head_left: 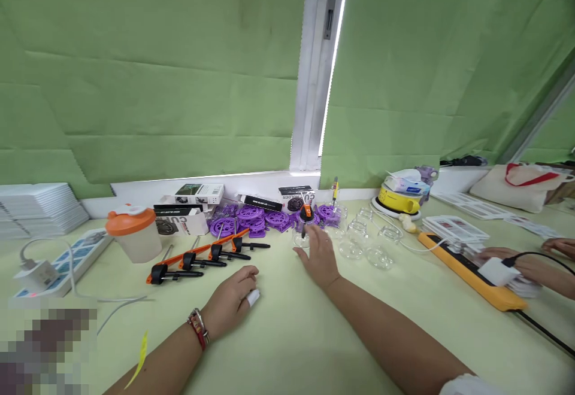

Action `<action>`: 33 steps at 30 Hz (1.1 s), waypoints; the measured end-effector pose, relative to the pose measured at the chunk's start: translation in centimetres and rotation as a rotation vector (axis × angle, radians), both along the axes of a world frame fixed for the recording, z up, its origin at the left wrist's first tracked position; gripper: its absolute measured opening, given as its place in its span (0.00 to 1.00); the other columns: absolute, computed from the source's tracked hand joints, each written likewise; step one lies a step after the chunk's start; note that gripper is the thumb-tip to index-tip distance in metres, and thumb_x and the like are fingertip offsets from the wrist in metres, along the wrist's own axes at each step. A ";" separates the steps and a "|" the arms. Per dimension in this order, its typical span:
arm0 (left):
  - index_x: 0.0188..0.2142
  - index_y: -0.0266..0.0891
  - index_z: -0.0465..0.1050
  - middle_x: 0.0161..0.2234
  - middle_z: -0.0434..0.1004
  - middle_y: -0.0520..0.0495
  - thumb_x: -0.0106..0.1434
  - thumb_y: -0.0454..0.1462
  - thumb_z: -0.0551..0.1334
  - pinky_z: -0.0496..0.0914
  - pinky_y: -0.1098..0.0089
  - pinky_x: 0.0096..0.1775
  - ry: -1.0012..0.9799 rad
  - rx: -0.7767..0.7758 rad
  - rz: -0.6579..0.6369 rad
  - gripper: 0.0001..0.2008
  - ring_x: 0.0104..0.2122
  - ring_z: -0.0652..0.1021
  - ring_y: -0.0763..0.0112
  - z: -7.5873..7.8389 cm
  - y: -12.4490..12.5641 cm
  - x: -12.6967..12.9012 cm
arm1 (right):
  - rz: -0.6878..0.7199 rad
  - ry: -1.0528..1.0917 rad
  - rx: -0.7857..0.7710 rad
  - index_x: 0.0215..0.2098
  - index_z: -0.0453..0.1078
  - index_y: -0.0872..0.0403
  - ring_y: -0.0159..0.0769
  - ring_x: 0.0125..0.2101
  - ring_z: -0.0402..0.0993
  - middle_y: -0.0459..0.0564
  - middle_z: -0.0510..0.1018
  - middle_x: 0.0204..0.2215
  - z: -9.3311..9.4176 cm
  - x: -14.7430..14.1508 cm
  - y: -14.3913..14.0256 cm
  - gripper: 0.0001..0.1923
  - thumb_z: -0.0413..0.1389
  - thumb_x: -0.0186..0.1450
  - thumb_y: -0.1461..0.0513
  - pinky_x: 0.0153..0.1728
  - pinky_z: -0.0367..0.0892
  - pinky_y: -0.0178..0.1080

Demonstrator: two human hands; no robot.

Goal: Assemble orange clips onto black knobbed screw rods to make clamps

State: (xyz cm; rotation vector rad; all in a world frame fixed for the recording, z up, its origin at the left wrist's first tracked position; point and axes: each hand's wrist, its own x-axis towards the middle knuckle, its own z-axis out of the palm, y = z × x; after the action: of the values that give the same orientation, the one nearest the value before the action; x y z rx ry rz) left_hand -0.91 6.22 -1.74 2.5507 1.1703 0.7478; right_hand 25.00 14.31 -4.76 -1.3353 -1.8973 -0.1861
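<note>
Pale yellow-green tabletop [287, 335] ran under green blinds [157, 72] at the window. Far left edge: a stack of white boards [40, 206], then a white power strip [67, 260] with a plug in it. Next right, a cup with an orange lid [133, 231] stood upright, small product boxes [191, 203] behind it along the back edge. Four orange-and-black hand tools [202, 258] lay in a row, fanned out, just in front of the boxes.

Your left hand [229, 305] rested on the tabletop near the front, fingers loosely curled, holding nothing; one fingertip was wrapped in white. It sat near the tools, not touching them.

Purple plastic wheels [256, 220] were piled at the back middle. Your right hand [320, 257] was stretched out flat, fingers spread, palm down, gripping nothing, fingertips right at a small clear cup [300, 238]; can't tell if they touched it. More clear cups [368, 242] clustered just right of that hand.

Further right: a yellow round device [399, 198] at the back, an orange power strip [467, 272] running diagonally, and another person's hands [530, 263] at the right edge.
</note>
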 end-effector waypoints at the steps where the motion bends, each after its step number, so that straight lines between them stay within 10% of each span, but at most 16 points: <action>1: 0.33 0.40 0.69 0.47 0.69 0.41 0.63 0.33 0.51 0.69 0.65 0.44 0.004 0.001 0.003 0.09 0.43 0.74 0.65 0.0 0.1 0.0 | 0.086 -0.072 -0.015 0.60 0.56 0.56 0.51 0.57 0.56 0.62 0.62 0.56 0.1 -1.0 -0.4 0.26 0.48 0.66 0.55 0.56 0.53 0.53; 4: 0.34 0.40 0.69 0.43 0.71 0.43 0.65 0.34 0.49 0.69 0.67 0.41 0.018 0.008 0.007 0.10 0.39 0.74 0.66 0.0 0.3 -0.2 | 0.299 -0.254 -0.127 0.59 0.58 0.52 0.47 0.52 0.62 0.57 0.66 0.54 0.4 -4.5 -0.7 0.22 0.46 0.67 0.63 0.51 0.61 0.48; 11: 0.29 0.39 0.66 0.29 0.69 0.47 0.66 0.35 0.48 0.64 0.70 0.32 0.048 0.040 0.060 0.12 0.29 0.70 0.69 -0.5 0.5 -0.5 | 0.153 -0.234 -0.358 0.58 0.61 0.54 0.47 0.48 0.63 0.58 0.69 0.50 0.6 -10.1 2.9 0.22 0.49 0.66 0.63 0.45 0.63 0.46; 17: 0.28 0.40 0.63 0.26 0.67 0.49 0.67 0.41 0.46 0.64 0.69 0.31 -0.108 -0.057 0.165 0.15 0.28 0.70 0.69 -0.3 0.7 -0.8 | 0.189 -0.206 -0.384 0.35 0.75 0.55 0.40 0.40 0.67 0.54 0.74 0.36 0.3 -10.0 4.0 0.11 0.50 0.66 0.63 0.42 0.62 0.40; 26: 0.43 0.41 0.57 0.33 0.66 0.51 0.60 0.49 0.56 0.68 0.70 0.25 -0.702 -0.270 0.475 0.18 0.27 0.72 0.70 -1.3 1.8 -1.3 | 0.279 -0.084 -0.289 0.39 0.74 0.54 0.38 0.40 0.65 0.51 0.74 0.38 1.1 -8.9 0.5 0.12 0.48 0.67 0.64 0.43 0.61 0.37; 33: 0.59 0.47 0.43 0.35 0.68 0.51 0.58 0.48 0.60 0.68 0.72 0.26 -0.744 -0.482 0.376 0.35 0.23 0.68 0.76 0.0 0.1 0.1 | 0.466 -0.130 -0.215 0.40 0.72 0.55 0.38 0.36 0.65 0.52 0.73 0.35 1.0 -6.7 -5.3 0.11 0.49 0.65 0.62 0.40 0.63 0.40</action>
State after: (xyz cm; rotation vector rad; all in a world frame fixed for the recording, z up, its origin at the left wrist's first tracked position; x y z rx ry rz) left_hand -0.84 6.37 -1.73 1.4686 1.3370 1.1799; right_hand 18.26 8.98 -3.75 -0.9944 -2.3338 0.1760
